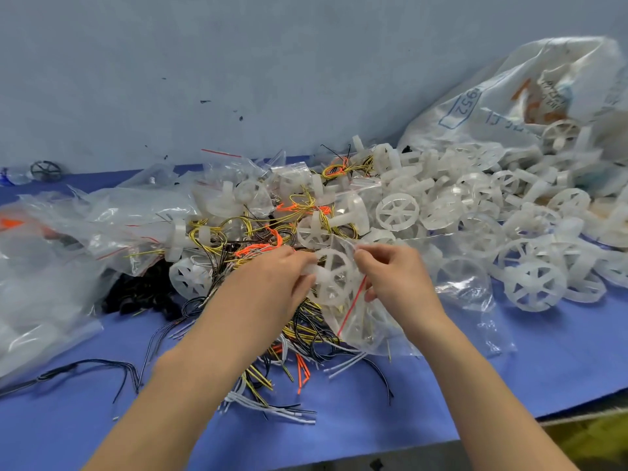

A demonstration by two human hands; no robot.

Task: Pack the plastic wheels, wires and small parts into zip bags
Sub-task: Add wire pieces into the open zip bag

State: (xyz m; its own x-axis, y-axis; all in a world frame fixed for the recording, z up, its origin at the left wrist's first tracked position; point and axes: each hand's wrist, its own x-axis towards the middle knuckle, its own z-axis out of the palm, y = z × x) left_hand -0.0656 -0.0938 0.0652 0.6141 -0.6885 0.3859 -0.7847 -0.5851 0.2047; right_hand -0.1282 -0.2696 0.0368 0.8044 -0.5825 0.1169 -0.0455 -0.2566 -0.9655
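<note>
Both hands' fingers (307,270) pinched on crinkly clear zip bag (353,321) (spoked white wheel (331,277) seemingly inside).

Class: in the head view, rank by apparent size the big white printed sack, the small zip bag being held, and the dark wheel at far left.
1. Big white printed sack
2. Small clear red-striped zip bag
3. Dark spoked wheel, though it lies farther away, so its true size is unsure.

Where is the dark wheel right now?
In the head view, the dark wheel sits far left at the blue table's back edge, against the wall, beside a clear scrap.
</note>
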